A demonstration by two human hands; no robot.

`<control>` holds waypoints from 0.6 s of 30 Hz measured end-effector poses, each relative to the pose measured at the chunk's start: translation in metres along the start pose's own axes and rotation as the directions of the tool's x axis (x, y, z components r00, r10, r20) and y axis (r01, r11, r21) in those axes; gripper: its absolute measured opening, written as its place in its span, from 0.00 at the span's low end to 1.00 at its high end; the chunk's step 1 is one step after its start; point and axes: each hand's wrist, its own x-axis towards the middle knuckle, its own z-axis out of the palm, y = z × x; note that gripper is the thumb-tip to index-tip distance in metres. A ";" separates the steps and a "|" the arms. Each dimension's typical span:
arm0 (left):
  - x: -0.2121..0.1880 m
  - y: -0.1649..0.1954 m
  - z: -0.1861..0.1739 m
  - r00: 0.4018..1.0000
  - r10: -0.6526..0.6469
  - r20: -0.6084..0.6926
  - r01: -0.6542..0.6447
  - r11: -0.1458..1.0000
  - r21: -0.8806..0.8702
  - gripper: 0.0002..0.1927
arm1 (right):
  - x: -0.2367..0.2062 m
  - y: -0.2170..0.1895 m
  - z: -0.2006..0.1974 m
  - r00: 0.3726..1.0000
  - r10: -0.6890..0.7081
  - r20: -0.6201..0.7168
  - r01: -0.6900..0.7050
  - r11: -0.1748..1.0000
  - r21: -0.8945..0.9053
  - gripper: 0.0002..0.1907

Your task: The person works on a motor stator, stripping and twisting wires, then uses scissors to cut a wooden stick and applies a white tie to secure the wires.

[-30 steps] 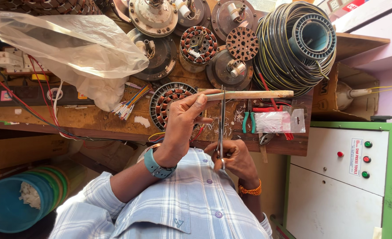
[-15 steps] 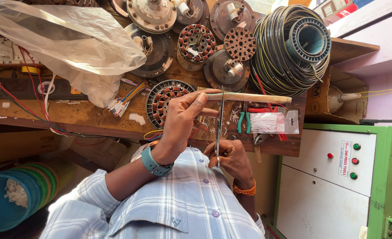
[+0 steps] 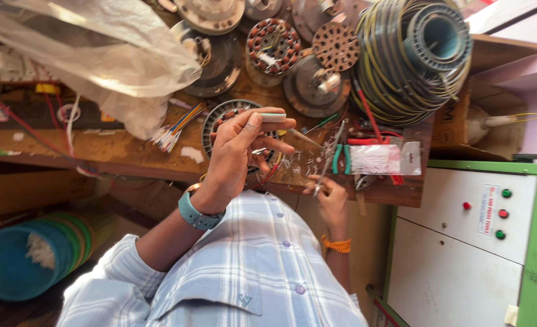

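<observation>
1. Closest to the camera: the right hand (image 3: 332,197) sits at the near edge of the table (image 3: 129,151), fingers pinched shut on a thin metal rod (image 3: 328,158) that slants up and away over the table.
2. Left hand (image 3: 238,151) is a bit further in, thumb and fingers closed around a pale stick (image 3: 272,116). It hovers right over the stator (image 3: 217,121), which lies flat near the middle of the table and is partly hidden by the hand.
3. Progress, my guess only: the stator's coils look wound and in place, but both tools are off it. So the poking/tucking on the windings looks mid-way, not finished. Loose coloured wires (image 3: 174,130) stick out just left of it, unjoined as far as I can tell.
4. Right of the stator: green-handled pliers (image 3: 341,158) and a clear packet (image 3: 383,158), untouched.
5. Far side: more motor parts, a big wire coil (image 3: 414,54) at the far right corner, and a plastic bag (image 3: 99,54) far left.
6. Versus half a second ago: the stick lay long and level across both hands, and now only its short end shows past the left thumb. The rod was upright between the hands, and now it's tilted right. The right hand has dropped lower.
</observation>
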 end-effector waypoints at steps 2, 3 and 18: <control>-0.008 0.001 -0.007 1.000 0.012 0.027 -0.012 1.000 0.009 0.20 | 0.009 0.004 -0.003 0.978 0.161 -0.133 -0.186 0.962 -0.202 0.24; -0.013 -0.001 -0.010 0.999 0.004 0.038 -0.006 0.999 0.039 0.20 | 0.012 0.005 -0.004 0.956 0.218 -0.198 -0.265 0.931 -0.253 0.31; -0.062 -0.046 -0.020 0.978 0.079 -0.191 -0.027 0.964 0.264 0.06 | -0.015 -0.094 -0.004 0.913 -0.301 0.275 0.309 0.951 0.015 0.15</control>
